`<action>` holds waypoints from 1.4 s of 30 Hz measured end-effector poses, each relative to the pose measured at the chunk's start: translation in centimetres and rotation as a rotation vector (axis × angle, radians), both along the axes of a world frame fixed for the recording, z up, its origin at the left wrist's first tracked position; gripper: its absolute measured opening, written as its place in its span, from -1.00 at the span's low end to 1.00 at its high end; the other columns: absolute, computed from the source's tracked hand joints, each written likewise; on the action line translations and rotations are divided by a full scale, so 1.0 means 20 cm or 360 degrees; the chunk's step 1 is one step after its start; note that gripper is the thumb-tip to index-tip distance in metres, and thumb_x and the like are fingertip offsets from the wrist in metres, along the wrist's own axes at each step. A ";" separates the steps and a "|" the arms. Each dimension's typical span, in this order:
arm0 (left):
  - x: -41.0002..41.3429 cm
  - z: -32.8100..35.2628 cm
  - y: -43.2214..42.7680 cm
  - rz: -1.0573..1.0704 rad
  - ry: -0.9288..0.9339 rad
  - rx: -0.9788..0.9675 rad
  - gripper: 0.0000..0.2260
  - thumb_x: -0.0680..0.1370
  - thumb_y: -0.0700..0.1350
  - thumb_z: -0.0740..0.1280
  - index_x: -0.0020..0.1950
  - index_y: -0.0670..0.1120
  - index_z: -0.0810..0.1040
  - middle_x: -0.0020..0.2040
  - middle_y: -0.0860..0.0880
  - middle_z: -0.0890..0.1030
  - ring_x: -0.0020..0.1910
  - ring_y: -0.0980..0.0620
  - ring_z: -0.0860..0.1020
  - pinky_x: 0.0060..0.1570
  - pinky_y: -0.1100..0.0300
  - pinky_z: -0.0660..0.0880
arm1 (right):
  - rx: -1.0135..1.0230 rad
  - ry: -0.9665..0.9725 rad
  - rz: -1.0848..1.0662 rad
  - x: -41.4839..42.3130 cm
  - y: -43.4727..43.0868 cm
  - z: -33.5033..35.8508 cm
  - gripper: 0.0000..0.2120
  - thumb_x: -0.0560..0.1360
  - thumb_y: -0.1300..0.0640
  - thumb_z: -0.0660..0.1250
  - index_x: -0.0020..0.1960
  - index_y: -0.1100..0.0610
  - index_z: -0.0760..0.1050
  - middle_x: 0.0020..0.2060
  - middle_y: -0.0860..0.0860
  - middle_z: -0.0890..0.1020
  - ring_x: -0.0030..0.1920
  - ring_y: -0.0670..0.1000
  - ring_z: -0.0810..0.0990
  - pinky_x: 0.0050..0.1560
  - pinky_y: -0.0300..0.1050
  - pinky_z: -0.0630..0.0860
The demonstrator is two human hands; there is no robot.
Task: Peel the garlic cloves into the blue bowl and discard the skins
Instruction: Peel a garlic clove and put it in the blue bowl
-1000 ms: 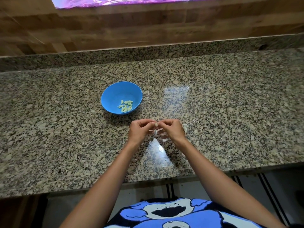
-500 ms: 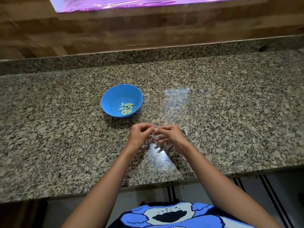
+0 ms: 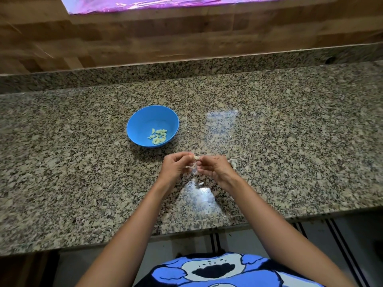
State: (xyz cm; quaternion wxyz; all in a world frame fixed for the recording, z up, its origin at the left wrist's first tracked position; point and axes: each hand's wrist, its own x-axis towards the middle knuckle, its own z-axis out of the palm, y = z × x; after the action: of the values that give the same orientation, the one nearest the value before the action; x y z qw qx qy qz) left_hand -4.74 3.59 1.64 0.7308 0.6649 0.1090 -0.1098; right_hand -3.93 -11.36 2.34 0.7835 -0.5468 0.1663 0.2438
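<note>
1. Head view looks down on two bare hands that meet fingertip to fingertip just above the speckled granite table (image 3: 83, 162).
2. The left hand (image 3: 176, 166) has its fingers curled in, and its thumb and fingertips pinch a garlic clove (image 3: 195, 157) at the gap between the hands.
3. The right hand (image 3: 215, 167) is curled the same way and pinches the same clove from the other side.
4. A pale shred of skin (image 3: 189, 166) hangs under the clove, between the two hands.
5. The blue bowl (image 3: 132, 125) stands upright on the table beyond the left hand and a little to its left, apart from it.
6. A small heap of peeled cloves (image 3: 158, 136) lies in the bottom of the bowl.
7. Just beside the right hand, on its outer side, a pale garlic piece (image 3: 233, 162) lies on the table, partly hidden. Whether it is skin or clove cannot be told.
8. A white scrap (image 3: 201, 183) lies on the table on the near side of the hands, between the wrists.
</note>
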 end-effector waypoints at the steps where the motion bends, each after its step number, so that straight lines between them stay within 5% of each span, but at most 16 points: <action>1: 0.00 0.00 0.00 0.0073 0.0035 -0.0104 -0.91 0.53 -0.24 0.32 -0.05 -0.22 0.61 -0.31 -0.01 0.59 -0.35 0.13 0.52 -0.34 0.29 0.50 | 0.0069 0.0053 -0.0067 0.00 0.00 0.00 -0.88 0.49 0.32 0.30 -0.21 0.32 0.53 -0.36 0.12 0.61 -0.41 0.00 0.59 -0.34 -0.26 0.59; 6: 0.00 -0.02 0.01 0.0188 0.0093 -0.0173 -0.93 0.52 -0.24 0.34 -0.06 -0.20 0.61 -0.29 -0.05 0.61 -0.32 0.10 0.53 -0.29 0.24 0.50 | -0.0075 0.0022 -0.0068 -0.01 0.00 -0.03 -0.83 0.56 0.21 0.21 -0.10 0.30 0.50 -0.27 0.12 0.59 -0.38 0.02 0.60 -0.32 -0.19 0.60; 10: -0.01 -0.04 0.01 0.0096 0.0062 -0.0045 -0.93 0.52 -0.25 0.34 -0.05 -0.20 0.62 -0.22 -0.09 0.63 -0.29 0.09 0.55 -0.30 0.26 0.51 | -0.0160 -0.0109 0.0087 -0.01 0.01 -0.03 -0.78 0.48 0.20 0.35 0.09 0.25 0.54 -0.16 0.13 0.66 -0.33 0.03 0.63 -0.29 -0.20 0.60; 13: -0.01 -0.04 0.01 0.0061 0.0031 -0.0017 -0.94 0.51 -0.27 0.36 -0.07 -0.20 0.63 -0.24 -0.09 0.65 -0.29 0.06 0.58 -0.29 0.25 0.56 | -0.0196 -0.0185 -0.0010 -0.02 0.00 -0.03 -0.84 0.41 0.37 0.37 -0.01 0.32 0.56 -0.19 0.18 0.65 -0.33 0.02 0.64 -0.25 -0.23 0.61; 19: 0.01 -0.01 0.03 -0.0176 -0.0077 0.0203 -0.89 0.50 -0.29 0.37 -0.03 -0.32 0.61 -0.28 -0.13 0.62 -0.39 0.08 0.55 -0.38 0.30 0.51 | -0.0277 -0.0373 0.0010 -0.03 -0.01 -0.03 -0.90 0.39 0.40 0.38 -0.13 0.26 0.61 -0.27 0.13 0.67 -0.30 0.03 0.64 -0.19 -0.21 0.62; 25: 0.02 -0.01 0.03 -0.0203 0.0288 -0.0021 -0.86 0.54 -0.30 0.30 0.02 -0.36 0.57 -0.30 -0.11 0.58 -0.39 0.07 0.52 -0.37 0.29 0.51 | -0.0327 -0.0501 0.0050 -0.03 -0.02 -0.04 -0.86 0.42 0.41 0.35 -0.15 0.22 0.61 -0.28 0.09 0.67 -0.29 0.00 0.64 -0.16 -0.21 0.61; 31: 0.03 0.03 0.07 -0.0090 0.0849 -0.0679 -0.91 0.51 -0.31 0.29 -0.08 -0.32 0.57 -0.29 -0.13 0.58 -0.36 0.06 0.53 -0.38 0.35 0.55 | -0.0331 -0.0547 0.0063 -0.02 -0.01 -0.03 -0.88 0.42 0.40 0.36 -0.10 0.25 0.61 -0.24 0.10 0.67 -0.26 -0.01 0.65 -0.13 -0.22 0.60; 39: 0.01 0.03 0.06 0.0091 0.0932 -0.0871 -0.94 0.44 -0.34 0.32 -0.15 -0.32 0.56 -0.32 -0.15 0.56 -0.45 0.06 0.54 -0.44 0.33 0.55 | -0.0344 -0.0343 -0.0217 -0.01 -0.02 -0.09 -0.88 0.44 0.40 0.32 -0.14 0.25 0.60 -0.26 0.12 0.66 -0.27 0.03 0.63 -0.21 -0.22 0.61; 42: 0.02 0.03 0.09 0.0122 0.0869 -0.0697 -0.92 0.52 -0.34 0.29 -0.08 -0.34 0.55 -0.30 -0.14 0.56 -0.42 0.06 0.55 -0.44 0.33 0.54 | -0.0311 -0.0234 -0.0242 0.01 -0.07 -0.09 -0.89 0.45 0.38 0.31 -0.15 0.24 0.59 -0.26 0.13 0.66 -0.28 0.06 0.63 -0.27 -0.24 0.60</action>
State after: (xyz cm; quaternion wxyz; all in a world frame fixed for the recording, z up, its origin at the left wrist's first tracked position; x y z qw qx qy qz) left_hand -4.41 5.42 2.15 0.8035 0.4340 0.2991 -0.2767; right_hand -3.80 -12.73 0.51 0.7529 -0.6227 0.1722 0.1256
